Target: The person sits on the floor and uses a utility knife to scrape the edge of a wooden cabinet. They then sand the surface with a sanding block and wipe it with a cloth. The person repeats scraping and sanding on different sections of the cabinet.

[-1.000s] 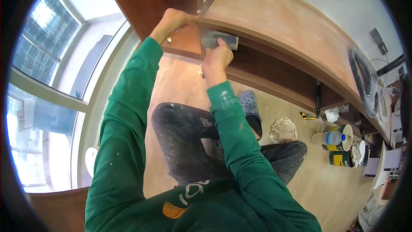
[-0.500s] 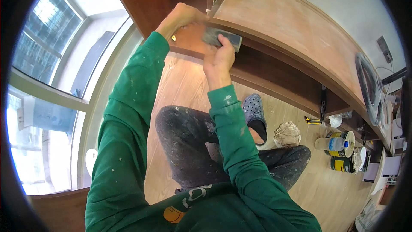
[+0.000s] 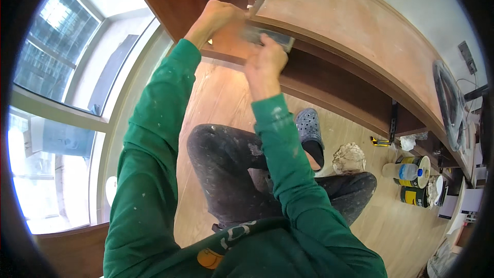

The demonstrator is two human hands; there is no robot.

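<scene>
Nearest, paint-speckled dark trousers (image 3: 226, 170) fold above the wood floor (image 3: 391, 226), a grey clog (image 3: 309, 125) just beyond. The right hand (image 3: 266, 67) grips a dark rectangular block (image 3: 282, 39), thumb on top, just below the front edge of the wooden cabinet (image 3: 329, 23). The left hand (image 3: 218, 18) is curled at the cabinet's left corner; blur prevents telling whether it grips anything. Well apart, at right, a blue-capped plastic bottle (image 3: 406, 172) is beside tins (image 3: 415, 195).
</scene>
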